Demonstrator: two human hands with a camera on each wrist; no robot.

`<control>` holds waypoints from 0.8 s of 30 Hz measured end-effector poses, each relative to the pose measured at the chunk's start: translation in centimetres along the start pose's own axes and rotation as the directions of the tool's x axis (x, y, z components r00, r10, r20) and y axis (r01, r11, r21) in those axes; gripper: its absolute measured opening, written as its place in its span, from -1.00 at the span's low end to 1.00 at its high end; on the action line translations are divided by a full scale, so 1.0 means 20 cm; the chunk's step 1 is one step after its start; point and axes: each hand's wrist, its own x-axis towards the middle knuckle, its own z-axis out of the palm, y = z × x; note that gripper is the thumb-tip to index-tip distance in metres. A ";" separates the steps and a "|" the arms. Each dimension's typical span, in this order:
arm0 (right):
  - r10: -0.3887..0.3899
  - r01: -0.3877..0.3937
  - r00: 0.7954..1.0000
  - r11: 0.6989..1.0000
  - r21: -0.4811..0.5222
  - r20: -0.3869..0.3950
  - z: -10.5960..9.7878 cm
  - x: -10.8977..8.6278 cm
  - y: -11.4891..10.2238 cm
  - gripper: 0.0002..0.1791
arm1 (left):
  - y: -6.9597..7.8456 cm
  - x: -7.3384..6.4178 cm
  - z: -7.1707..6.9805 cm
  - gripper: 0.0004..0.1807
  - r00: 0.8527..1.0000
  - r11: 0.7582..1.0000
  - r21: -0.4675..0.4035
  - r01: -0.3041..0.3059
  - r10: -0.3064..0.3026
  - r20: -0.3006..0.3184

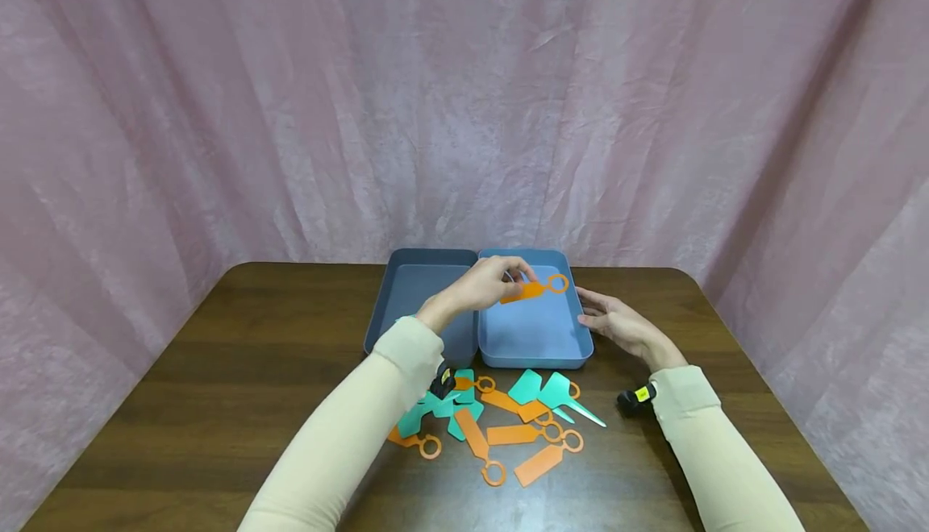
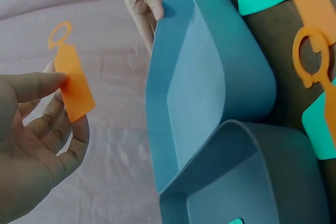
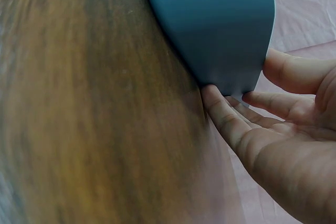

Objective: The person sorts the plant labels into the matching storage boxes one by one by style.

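My left hand (image 1: pixel 482 284) pinches an orange plant tag (image 2: pixel 77 90) between thumb and fingers. The tag has a flat rectangular body and an open ring at one end, and is held above the light blue tray (image 1: pixel 537 338). On that tray's right side rests my right hand (image 1: pixel 617 324), its fingers (image 3: pixel 226 114) fairly straight against the outer wall and its thumb at the rim. Adjoining on the left is a dark grey-blue tray (image 1: pixel 428 262), partly hidden by the left arm. A bit of green (image 2: pixel 236 221) shows inside it in the left wrist view.
Several orange ring tags (image 1: pixel 540 465) and green pointed plant labels (image 1: pixel 555 391) lie overlapping on the wooden table (image 1: pixel 290 338) in front of the trays. Some are covered by the left sleeve. A pink curtain (image 1: pixel 464 113) hangs behind the table.
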 end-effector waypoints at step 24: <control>-0.004 0.004 1.000 1.000 -0.004 -0.009 0.01 0.00 0.00 -0.21 | -0.08 0.15 0.03 -0.71 0.997 0.997 0.074 0.037 -0.042 0.066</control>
